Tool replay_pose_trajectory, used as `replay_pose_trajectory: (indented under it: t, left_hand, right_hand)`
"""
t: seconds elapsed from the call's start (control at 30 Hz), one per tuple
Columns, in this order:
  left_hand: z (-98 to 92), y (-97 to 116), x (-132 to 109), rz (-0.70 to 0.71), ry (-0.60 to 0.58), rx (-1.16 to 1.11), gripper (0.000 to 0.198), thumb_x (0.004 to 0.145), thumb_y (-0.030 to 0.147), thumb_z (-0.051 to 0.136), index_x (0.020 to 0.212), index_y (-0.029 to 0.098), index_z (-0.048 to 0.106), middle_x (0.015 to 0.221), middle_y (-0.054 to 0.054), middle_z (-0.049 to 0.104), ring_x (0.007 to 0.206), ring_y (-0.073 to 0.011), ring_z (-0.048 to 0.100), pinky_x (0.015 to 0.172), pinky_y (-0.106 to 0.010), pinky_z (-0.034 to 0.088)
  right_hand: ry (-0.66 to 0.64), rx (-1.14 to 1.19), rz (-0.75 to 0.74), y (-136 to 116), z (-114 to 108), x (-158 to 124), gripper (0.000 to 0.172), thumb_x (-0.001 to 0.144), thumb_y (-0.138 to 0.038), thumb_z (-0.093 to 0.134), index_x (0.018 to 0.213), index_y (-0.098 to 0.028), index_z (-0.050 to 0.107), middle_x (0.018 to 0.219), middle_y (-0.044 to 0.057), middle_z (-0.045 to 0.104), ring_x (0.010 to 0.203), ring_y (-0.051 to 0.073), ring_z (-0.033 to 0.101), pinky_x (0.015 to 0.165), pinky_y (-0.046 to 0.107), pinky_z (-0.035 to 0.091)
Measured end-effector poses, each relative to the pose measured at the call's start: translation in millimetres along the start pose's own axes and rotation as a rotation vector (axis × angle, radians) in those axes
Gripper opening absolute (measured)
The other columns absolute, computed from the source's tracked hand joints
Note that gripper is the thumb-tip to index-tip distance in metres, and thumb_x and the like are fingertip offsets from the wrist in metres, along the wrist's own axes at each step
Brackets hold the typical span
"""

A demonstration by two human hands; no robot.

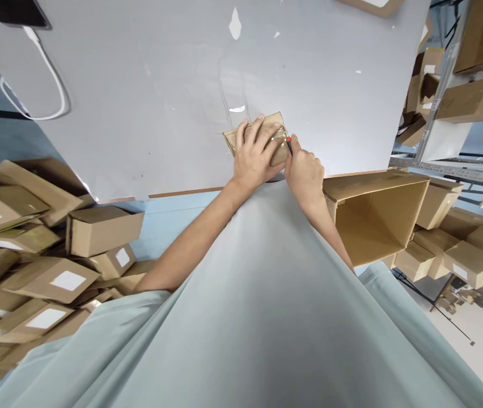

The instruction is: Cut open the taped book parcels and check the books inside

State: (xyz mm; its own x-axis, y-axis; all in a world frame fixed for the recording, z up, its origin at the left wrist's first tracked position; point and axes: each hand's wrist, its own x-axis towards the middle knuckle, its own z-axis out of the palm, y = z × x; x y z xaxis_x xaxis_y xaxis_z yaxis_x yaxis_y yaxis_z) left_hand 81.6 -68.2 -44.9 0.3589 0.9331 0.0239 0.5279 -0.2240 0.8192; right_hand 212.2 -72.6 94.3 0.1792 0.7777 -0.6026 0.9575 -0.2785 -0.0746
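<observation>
A small brown cardboard package (274,120) with shiny clear tape lies near the front edge of the pale table. My left hand (253,153) rests on top of it, fingers spread across its surface. At the package's right side, my right hand (304,173) is closed around a small cutter (289,144) with a red and dark body. The cutter's tip is at the package's taped right edge; its blade is too small to make out.
A phone (20,11) with a white cable (60,93) lies on the table (139,113) at far left. An open carton (375,218) stands right of my body. Piled boxes (41,277) fill the left; shelves (441,102) with boxes stand right.
</observation>
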Motion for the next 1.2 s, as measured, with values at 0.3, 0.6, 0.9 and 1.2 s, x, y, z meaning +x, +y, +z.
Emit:
replay_pose_trajectory:
  t: [0.3,0.6,0.9,1.2]
  left_hand:
    - [0.9,-4.6,-1.6,0.029,-0.015,0.029,0.058,0.098,0.067,0.08,0.145,0.034,0.072,0.168,-0.01,0.066,0.171,-0.0472,0.043,0.144,-0.076,0.02]
    - [-1.5,-6.2,-1.4,-0.006,0.004,-0.014,0.062,0.093,0.074,0.083,0.139,0.034,0.075,0.166,-0.008,0.066,0.171,-0.0524,0.04,0.142,-0.081,0.017]
    - [-1.2,-7.2,-4.4,-0.024,0.01,0.013,0.062,0.094,0.072,0.083,0.143,0.035,0.073,0.167,-0.009,0.065,0.172,-0.051,0.039,0.141,-0.082,0.019]
    - [2.0,-14.0,-5.5,0.022,-0.018,0.111,0.056,0.102,0.067,0.073,0.149,0.036,0.07,0.17,-0.008,0.063,0.174,-0.0465,0.038,0.143,-0.077,0.016]
  right_hand:
    - [-0.131,-0.148,0.099,9.2,-13.8,-24.3,0.056,0.118,-0.018,0.033,0.17,-0.016,0.053,0.125,0.022,0.084,0.114,0.036,0.08,0.095,0.045,0.062]
    - [-0.022,0.047,-0.049,35.8,-30.6,-37.3,0.06,0.119,-0.031,0.035,0.178,-0.022,0.046,0.12,0.017,0.086,0.115,0.041,0.079,0.101,0.053,0.06]
    - [0.011,0.116,-0.215,41.3,-4.1,10.2,0.062,0.119,-0.044,0.039,0.177,-0.023,0.045,0.132,0.016,0.084,0.115,0.04,0.081,0.102,0.05,0.059]
    - [0.013,0.156,-0.194,39.1,13.6,15.5,0.062,0.12,-0.042,0.032,0.179,-0.024,0.04,0.128,0.014,0.085,0.118,0.04,0.08,0.106,0.056,0.06]
